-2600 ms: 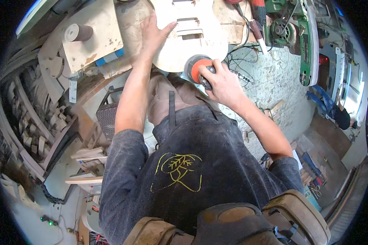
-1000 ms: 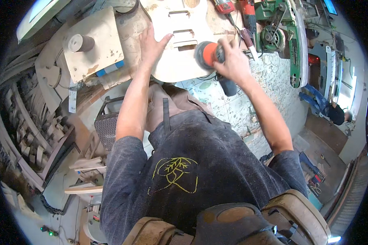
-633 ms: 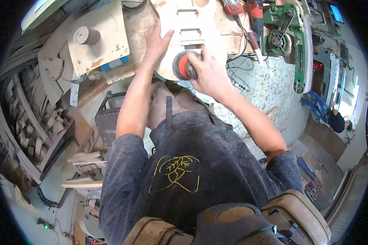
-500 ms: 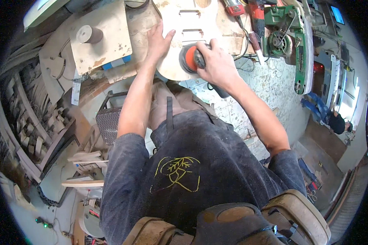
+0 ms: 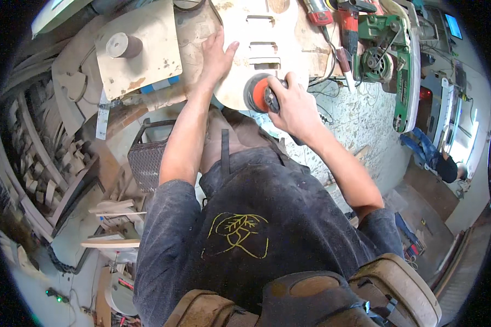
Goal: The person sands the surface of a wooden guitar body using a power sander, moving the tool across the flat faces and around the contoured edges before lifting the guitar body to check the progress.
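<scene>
A pale wooden guitar body with rectangular cutouts lies on the workbench in front of me. My left hand rests flat on its left edge, fingers stretched forward and thumb apart. My right hand is wrapped round an orbital sander with an orange and black housing. The sander sits at the near end of the guitar body, tilted slightly; its pad's contact with the wood is hidden.
Left of the body, a spindle stands up from a wooden plate. Power tools, including a red one, and a green belt sander stand right. A wicker chair is by my left arm. Another person is far right.
My right hand has drawn the sander a little toward me, closer to the near edge of the guitar body. The left hand stays on the left edge; the whole view has shifted slightly.
</scene>
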Demonstrator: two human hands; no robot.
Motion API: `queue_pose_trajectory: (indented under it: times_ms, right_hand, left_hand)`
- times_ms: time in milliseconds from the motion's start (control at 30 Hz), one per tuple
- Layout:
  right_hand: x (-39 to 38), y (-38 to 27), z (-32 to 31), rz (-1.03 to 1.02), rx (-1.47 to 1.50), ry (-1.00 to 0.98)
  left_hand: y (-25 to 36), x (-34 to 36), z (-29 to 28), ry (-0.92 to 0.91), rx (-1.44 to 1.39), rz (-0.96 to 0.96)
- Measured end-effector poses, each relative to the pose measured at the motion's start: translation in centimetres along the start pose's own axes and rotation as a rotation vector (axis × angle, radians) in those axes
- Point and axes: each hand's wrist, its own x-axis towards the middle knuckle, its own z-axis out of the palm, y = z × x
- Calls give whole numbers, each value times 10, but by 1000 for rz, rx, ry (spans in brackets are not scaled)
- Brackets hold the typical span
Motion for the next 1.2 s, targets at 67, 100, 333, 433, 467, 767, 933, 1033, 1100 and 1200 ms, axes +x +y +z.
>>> queue_pose_trajectory:
  times_ms: [67,100,333,433,467,767,933,1033,1100,1200]
  right_hand:
    - [7,-3,-4,23,28,20]
    - [10,-3,-3,27,31,17]
    - [4,-20,8,-19,49,-21]
    - [39,-26,1,16,92,39]
    - [43,-23,1,3,71,72]
    - [-59,37,-1,473,55,21]
    - [-135,68,0,910,52,377]
    - [-181,80,13,1073,67,502]
    - [-201,89,24,1107,122,532]
    - [-227,100,46,1180,204,552]
  left_hand:
    - [-4,-1,0,11,7,-3]
    - [-6,-2,1,28,14,-3]
    - [-7,-3,0,24,-12,17]
    - [-5,0,-6,-28,13,-30]
    - [-7,1,-9,-47,-52,-25]
    - [-6,2,-15,-89,-133,-39]
    - [26,-12,-35,-126,-185,-31]
    - [31,-21,-28,-71,-123,-173]
    - [10,-20,-21,-25,-269,-187]
    - [23,-27,-11,-26,-225,-189]
